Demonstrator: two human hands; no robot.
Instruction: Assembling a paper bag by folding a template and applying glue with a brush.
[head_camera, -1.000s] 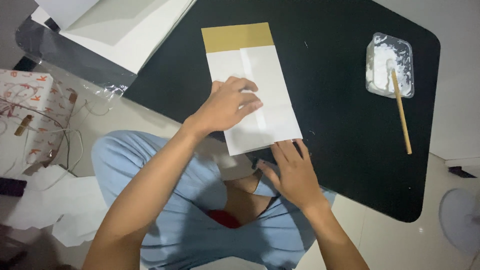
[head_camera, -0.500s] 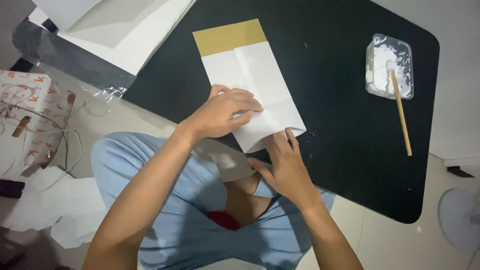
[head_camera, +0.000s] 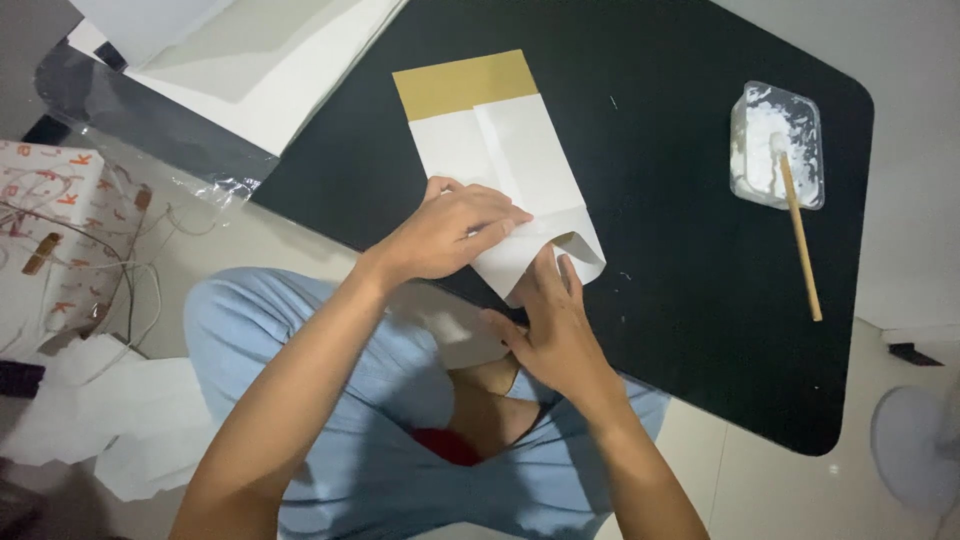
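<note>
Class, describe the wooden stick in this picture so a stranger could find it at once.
Start at the black table and go to its right side, where a small clear tray holds white paste. The wooden stick leans out of it towards the person: thin, tan, the only wooden thing there.
</note>
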